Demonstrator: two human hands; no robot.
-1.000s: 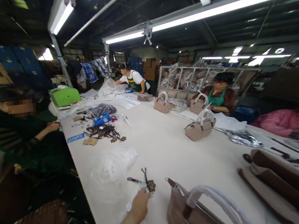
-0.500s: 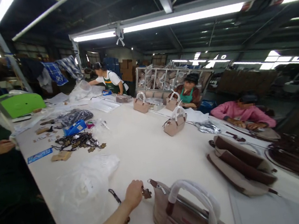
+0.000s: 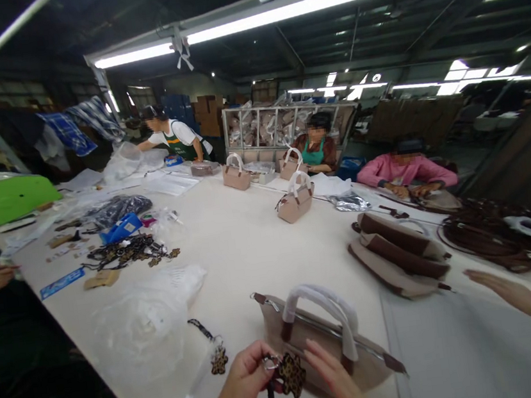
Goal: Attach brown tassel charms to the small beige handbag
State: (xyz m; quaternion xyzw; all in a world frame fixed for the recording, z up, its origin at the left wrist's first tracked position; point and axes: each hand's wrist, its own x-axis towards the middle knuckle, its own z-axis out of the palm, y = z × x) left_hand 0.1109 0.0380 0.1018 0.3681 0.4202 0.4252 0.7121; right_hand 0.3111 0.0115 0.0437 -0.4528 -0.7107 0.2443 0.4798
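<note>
My left hand (image 3: 242, 382) pinches a leopard-print flower charm (image 3: 291, 374) by its metal ring, low in the view. A dark strap hangs down from it. My right hand (image 3: 337, 380) is just to the right of the charm with its fingers spread and nothing in it. Right behind both hands a beige handbag (image 3: 312, 338) lies on the white table (image 3: 252, 246), its handles wrapped in white. A second charm (image 3: 218, 359) on a strap lies on the table to the left of my left hand.
A heap of clear plastic bags (image 3: 139, 318) lies at left, with a pile of dark charms (image 3: 129, 251) behind it. Stacked brown bag parts (image 3: 398, 254) sit at right. A co-worker's hand (image 3: 499, 290) reaches in from the right. Several people work around the far side.
The view has swung right and down. My left hand lifted a charm off the table and drew it near; my right hand has come into view beside it.
</note>
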